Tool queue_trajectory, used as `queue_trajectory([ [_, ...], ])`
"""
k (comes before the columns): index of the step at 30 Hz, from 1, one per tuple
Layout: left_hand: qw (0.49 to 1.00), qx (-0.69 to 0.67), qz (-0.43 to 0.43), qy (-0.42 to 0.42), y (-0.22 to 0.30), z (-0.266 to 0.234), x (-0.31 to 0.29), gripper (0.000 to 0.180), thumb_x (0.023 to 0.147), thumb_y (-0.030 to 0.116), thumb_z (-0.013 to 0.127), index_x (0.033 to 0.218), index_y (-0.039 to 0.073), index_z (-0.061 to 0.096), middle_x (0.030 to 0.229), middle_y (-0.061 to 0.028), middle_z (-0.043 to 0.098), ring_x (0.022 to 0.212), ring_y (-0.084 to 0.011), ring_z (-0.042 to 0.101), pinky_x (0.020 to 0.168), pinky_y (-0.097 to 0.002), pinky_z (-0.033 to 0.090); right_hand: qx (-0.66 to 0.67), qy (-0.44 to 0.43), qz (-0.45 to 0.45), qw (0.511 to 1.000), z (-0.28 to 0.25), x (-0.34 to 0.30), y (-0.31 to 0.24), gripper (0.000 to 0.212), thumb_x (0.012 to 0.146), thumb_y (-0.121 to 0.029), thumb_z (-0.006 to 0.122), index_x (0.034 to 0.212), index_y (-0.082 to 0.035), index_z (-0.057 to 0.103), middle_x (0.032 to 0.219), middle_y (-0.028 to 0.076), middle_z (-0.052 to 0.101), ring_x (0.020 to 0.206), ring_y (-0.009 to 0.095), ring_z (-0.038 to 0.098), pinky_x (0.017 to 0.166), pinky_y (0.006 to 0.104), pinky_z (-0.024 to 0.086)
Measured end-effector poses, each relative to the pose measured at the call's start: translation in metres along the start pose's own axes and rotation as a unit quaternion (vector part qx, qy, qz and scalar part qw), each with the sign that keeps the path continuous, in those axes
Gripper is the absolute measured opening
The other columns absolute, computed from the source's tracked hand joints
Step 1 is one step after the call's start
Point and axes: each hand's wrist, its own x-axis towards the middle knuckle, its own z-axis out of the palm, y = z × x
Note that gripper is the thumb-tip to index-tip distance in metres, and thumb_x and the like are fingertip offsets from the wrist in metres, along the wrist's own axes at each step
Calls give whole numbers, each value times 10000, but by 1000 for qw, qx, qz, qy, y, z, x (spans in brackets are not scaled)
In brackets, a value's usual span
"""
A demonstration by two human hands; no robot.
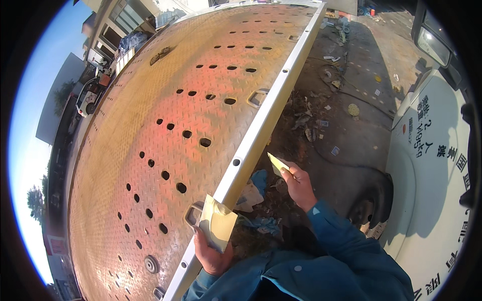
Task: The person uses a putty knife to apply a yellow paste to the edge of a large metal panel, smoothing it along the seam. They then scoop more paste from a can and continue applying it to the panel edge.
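Note:
My left hand (213, 257) is closed on the lower end of a pale yellow flat sheet (219, 228). This sheet stands over the white side rail (258, 128) of a truck bed, and a smoother, paler patch covers part of its face. Between the thumb and fingers of my right hand (301, 188) is a smaller pale yellow flat piece (276, 163) with a pointed corner. It is held just right of the rail, apart from it. What either piece is made of I cannot tell.
The tread-plate bed (165, 120) has red and yellow paint, rows of oval holes and metal loops along the rail. At right stands a white truck cab (437, 150) with a wheel (369, 200). Litter and a dark cable lie on the ground (346, 115).

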Motion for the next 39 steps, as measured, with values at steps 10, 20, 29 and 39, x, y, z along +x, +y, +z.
queue_trajectory([
  [10,990,80,4,115,-2,-10,-13,719,1173,585,516,1549,-27,554,1412,-191,723,1269,-360,738,1096,-502,605,117,251,-55,959,-95,306,11,408,1170,-171,643,1499,63,698,1312,95,789,1126,141,672,994,329,531],
  [20,975,125,1,185,3,-19,-20,795,1132,644,538,1565,-23,525,1395,-188,729,1241,-357,753,1081,-498,616,-57,219,-141,964,-41,273,32,388,1145,-50,632,1523,-53,718,1467,131,734,1341,269,692,1131,383,534],
  [29,991,73,-10,115,22,-61,-25,778,1111,602,595,1568,-24,532,1408,-208,736,1250,-369,759,1101,-523,613,-122,194,-227,946,52,136,20,491,1113,32,619,1592,-69,659,1527,144,675,1411,304,648,1185,412,533],
  [39,992,83,-29,90,95,-162,-75,838,1123,652,569,1549,-69,531,1369,-253,746,1223,-401,774,1058,-545,636,-103,159,-229,955,168,-46,31,550,1071,91,652,1601,-57,645,1528,136,669,1413,297,646,1193,401,521],
])
